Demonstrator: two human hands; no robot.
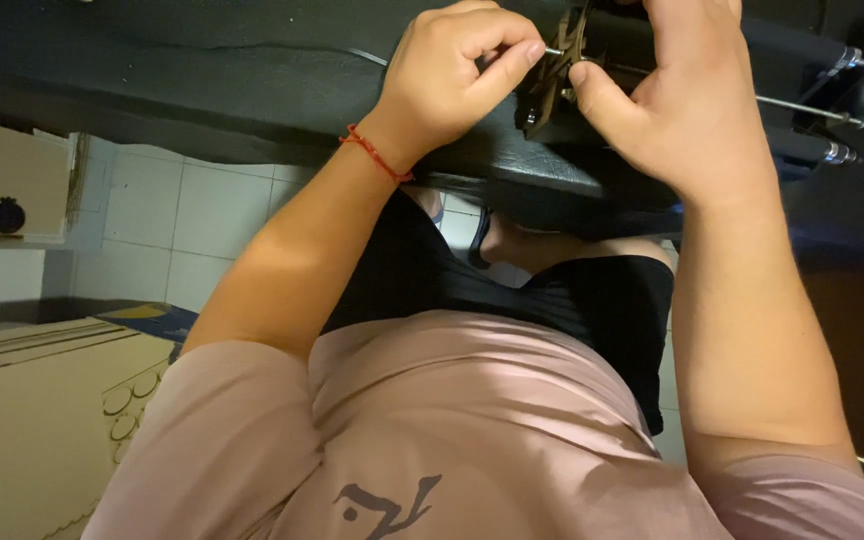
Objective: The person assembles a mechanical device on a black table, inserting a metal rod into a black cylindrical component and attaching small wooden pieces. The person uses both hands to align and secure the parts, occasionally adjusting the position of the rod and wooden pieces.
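Black and matte, a small boxy device (592,90) with thin steel rods (812,108) and a brown wooden star-shaped piece (560,55) sits at the near edge of a dark worktop (202,80). The left hand (452,80), a red string bracelet (377,155) at its wrist, pinches a rod end between thumb and forefinger. The right hand (677,95) closes on the device's body. Below the edge: white floor tiles (192,210), pale laser-cut plywood sheets (42,400), pink shirt (472,430).
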